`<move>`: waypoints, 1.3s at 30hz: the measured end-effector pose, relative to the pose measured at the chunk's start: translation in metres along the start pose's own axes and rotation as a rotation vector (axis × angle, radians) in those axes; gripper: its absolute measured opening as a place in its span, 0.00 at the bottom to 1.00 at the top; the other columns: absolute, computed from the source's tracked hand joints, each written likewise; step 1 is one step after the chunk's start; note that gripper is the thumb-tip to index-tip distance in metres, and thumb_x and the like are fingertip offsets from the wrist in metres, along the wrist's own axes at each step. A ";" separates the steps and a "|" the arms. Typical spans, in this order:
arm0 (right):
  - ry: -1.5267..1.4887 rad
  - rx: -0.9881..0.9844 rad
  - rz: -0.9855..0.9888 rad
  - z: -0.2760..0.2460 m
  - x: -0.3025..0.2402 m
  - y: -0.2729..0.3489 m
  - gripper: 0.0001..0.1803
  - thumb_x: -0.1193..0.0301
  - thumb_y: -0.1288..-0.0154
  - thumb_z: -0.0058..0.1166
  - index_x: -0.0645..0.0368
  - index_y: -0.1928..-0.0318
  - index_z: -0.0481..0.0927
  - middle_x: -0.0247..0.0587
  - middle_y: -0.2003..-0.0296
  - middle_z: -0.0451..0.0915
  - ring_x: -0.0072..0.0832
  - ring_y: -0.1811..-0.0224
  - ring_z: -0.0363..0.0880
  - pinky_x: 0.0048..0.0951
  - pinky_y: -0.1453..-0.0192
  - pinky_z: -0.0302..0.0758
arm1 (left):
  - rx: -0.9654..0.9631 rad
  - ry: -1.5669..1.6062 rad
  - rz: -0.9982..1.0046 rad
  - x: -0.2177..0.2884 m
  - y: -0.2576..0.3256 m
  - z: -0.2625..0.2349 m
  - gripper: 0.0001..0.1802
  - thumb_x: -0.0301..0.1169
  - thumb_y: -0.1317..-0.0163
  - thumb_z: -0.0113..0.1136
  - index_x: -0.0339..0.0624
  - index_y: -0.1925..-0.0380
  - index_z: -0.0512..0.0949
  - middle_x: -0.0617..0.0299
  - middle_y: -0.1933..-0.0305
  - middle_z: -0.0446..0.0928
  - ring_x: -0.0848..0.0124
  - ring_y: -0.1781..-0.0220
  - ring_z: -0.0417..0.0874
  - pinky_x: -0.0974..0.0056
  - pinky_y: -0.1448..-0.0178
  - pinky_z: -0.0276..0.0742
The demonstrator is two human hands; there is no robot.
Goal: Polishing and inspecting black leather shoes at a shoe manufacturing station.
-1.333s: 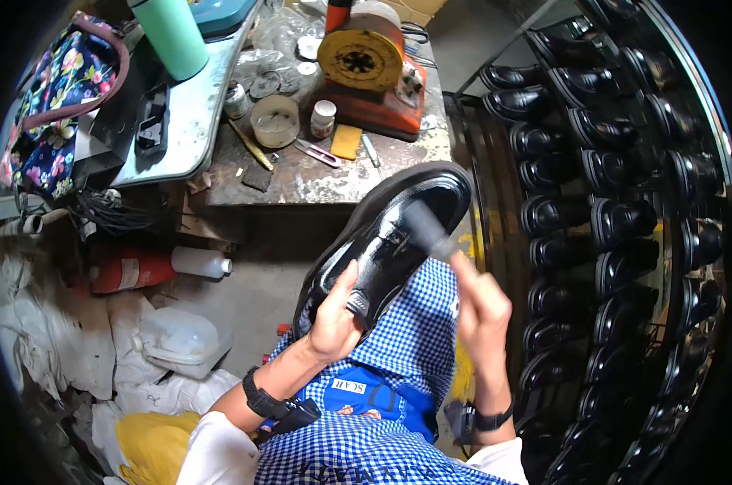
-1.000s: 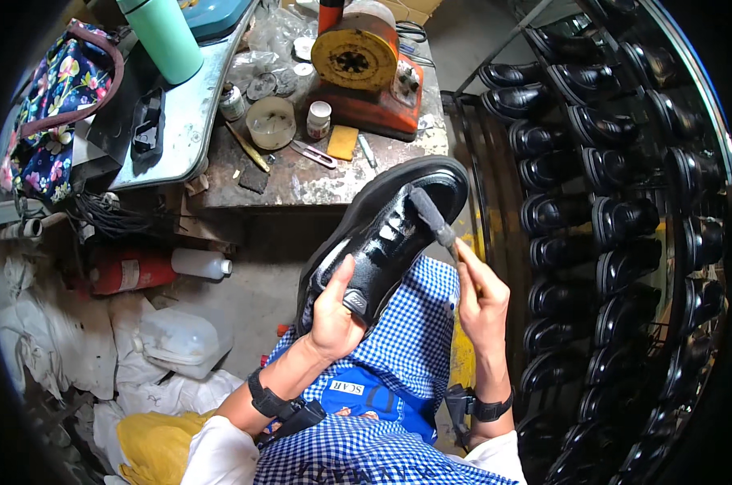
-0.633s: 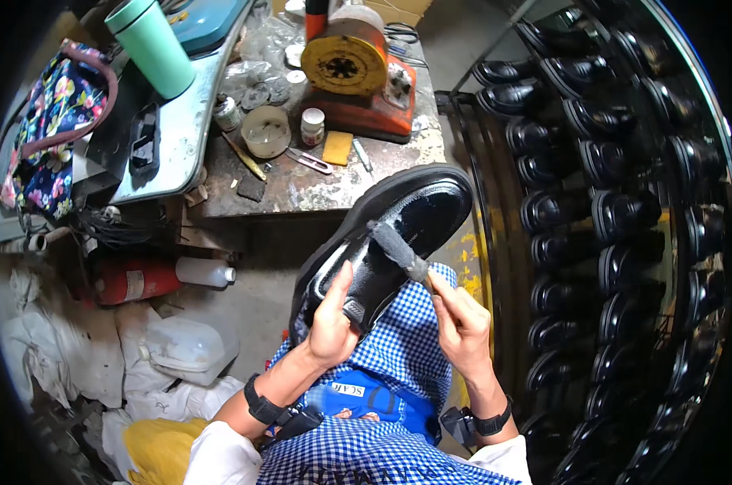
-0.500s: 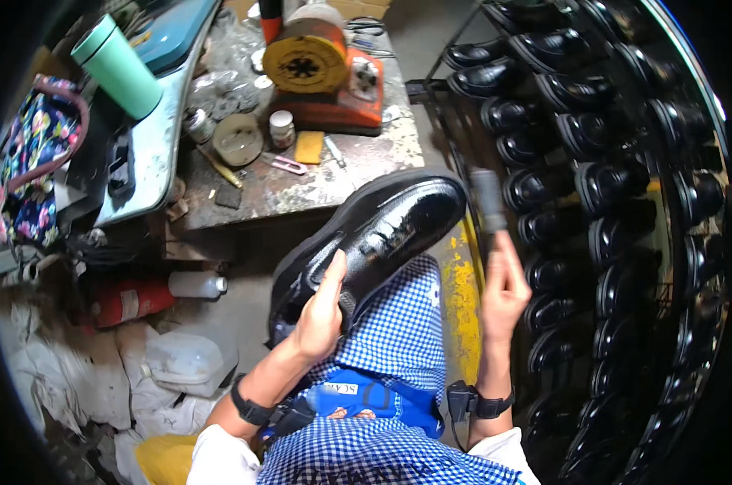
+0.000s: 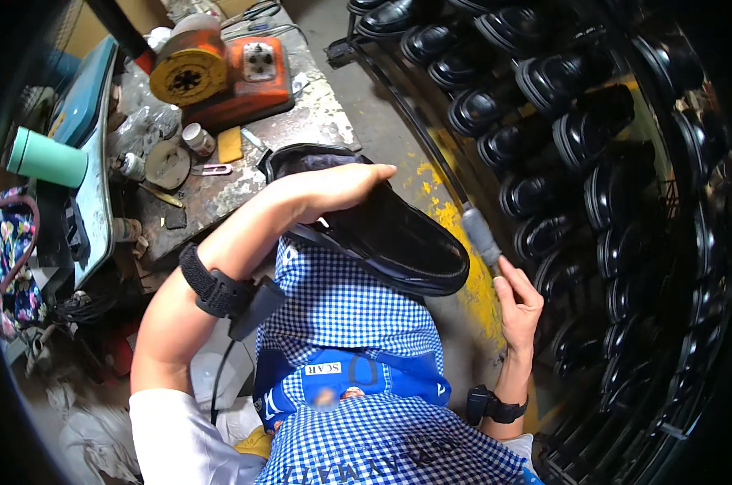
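A glossy black shoe [image 5: 398, 238] hangs above my lap, its toe toward the right and its opening at the far left. My left hand [image 5: 346, 190] reaches across and is closed on its upper. To the right of the toe, my right hand [image 5: 518, 311] pinches a thin-handled tool with a grey cylindrical head [image 5: 481, 230]. The head points up and away, apart from the shoe. The far side of the shoe and part of my left fingers are hidden.
A rack of black shoes [image 5: 536, 153] fills the right side. On the worn workbench [image 5: 326, 105] stand an orange machine [image 5: 257, 81], a small white jar [image 5: 198, 139], a yellow sponge [image 5: 230, 145] and a round dish [image 5: 168, 166]. A green tumbler [image 5: 49, 158] is at far left.
The shoe has turned so its toe swings from upper right to lower right. My left arm now crosses over it. The grey-headed tool has moved lower, and the whole view has shifted.
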State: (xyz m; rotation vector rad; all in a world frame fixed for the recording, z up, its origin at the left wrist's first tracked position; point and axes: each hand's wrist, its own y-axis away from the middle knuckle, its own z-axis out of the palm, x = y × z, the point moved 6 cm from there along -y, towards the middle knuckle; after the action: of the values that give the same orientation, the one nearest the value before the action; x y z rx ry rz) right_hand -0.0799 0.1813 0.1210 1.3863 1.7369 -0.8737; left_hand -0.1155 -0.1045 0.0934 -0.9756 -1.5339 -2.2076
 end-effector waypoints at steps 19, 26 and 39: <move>0.338 -0.450 -0.313 0.009 -0.041 -0.057 0.16 0.73 0.48 0.58 0.48 0.56 0.82 0.41 0.83 0.71 0.34 0.82 0.70 0.31 0.75 0.67 | -0.074 0.033 -0.064 0.001 -0.009 0.016 0.33 0.50 0.33 0.35 0.32 0.41 0.61 0.54 0.39 0.65 0.69 0.41 0.69 0.67 0.34 0.58; 0.202 -0.482 -0.344 0.030 -0.052 -0.052 0.17 0.73 0.49 0.58 0.47 0.55 0.81 0.38 0.81 0.71 0.32 0.80 0.70 0.29 0.74 0.67 | 0.096 -0.164 0.045 0.004 -0.008 0.007 0.32 0.51 0.33 0.35 0.32 0.42 0.63 0.55 0.42 0.69 0.68 0.45 0.73 0.67 0.40 0.66; 0.315 -0.500 -0.356 0.017 -0.052 -0.034 0.18 0.76 0.52 0.60 0.50 0.57 0.82 0.39 0.80 0.72 0.29 0.81 0.70 0.27 0.76 0.66 | 0.062 -0.028 -0.012 -0.004 -0.010 0.007 0.32 0.50 0.33 0.36 0.32 0.41 0.62 0.56 0.40 0.66 0.71 0.46 0.72 0.68 0.39 0.65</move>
State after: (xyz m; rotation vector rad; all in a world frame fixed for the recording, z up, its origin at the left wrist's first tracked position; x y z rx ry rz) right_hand -0.1038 0.1351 0.1595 0.9286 2.2950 -0.3565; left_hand -0.1156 -0.0948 0.0856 -0.9849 -1.6149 -2.1494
